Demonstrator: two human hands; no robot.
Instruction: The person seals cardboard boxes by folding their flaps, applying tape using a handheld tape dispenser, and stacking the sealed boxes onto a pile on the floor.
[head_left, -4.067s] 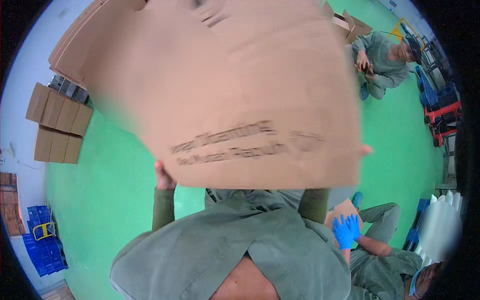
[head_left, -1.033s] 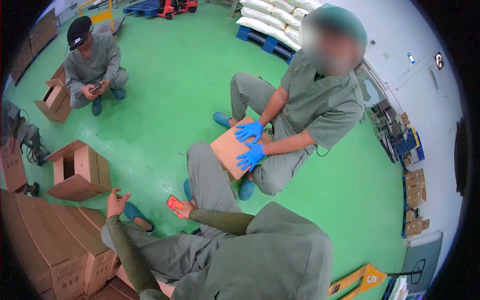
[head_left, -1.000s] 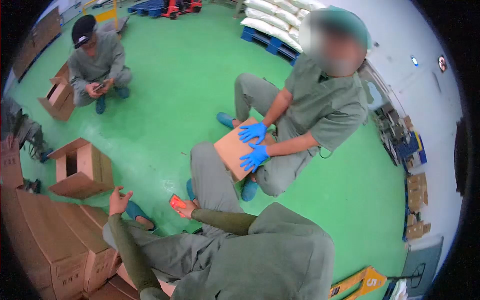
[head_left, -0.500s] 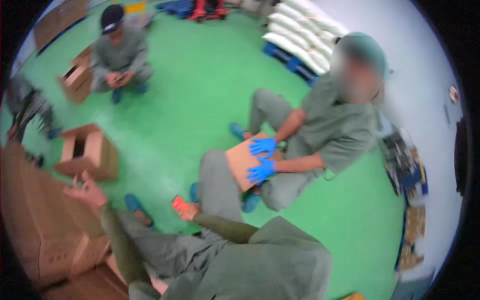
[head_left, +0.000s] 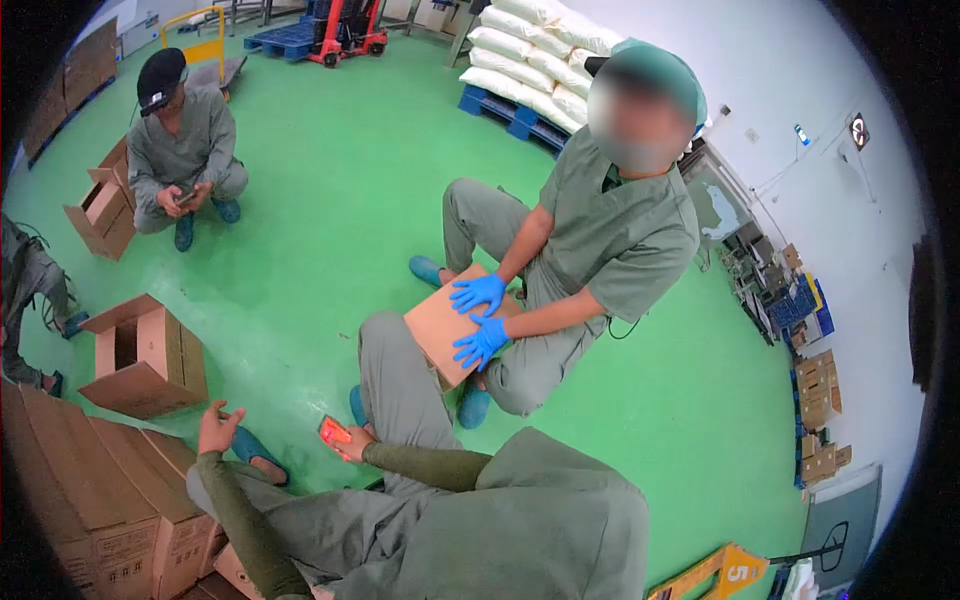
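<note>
the right hand (head_left: 352, 443) pinches a small red tool (head_left: 333, 431) low by the knee. the left hand (head_left: 217, 428) hangs open and empty beside the stacked cartons (head_left: 95, 495), close enough to reach them.

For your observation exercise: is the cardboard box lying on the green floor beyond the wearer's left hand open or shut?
Open. The cardboard box lies on its side, flaps spread, its dark inside showing. The left hand is near it, not touching.

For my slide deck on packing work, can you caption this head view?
Seated on the green floor, right hand holds an orange tool; left hand open near stacked cartons.
</note>
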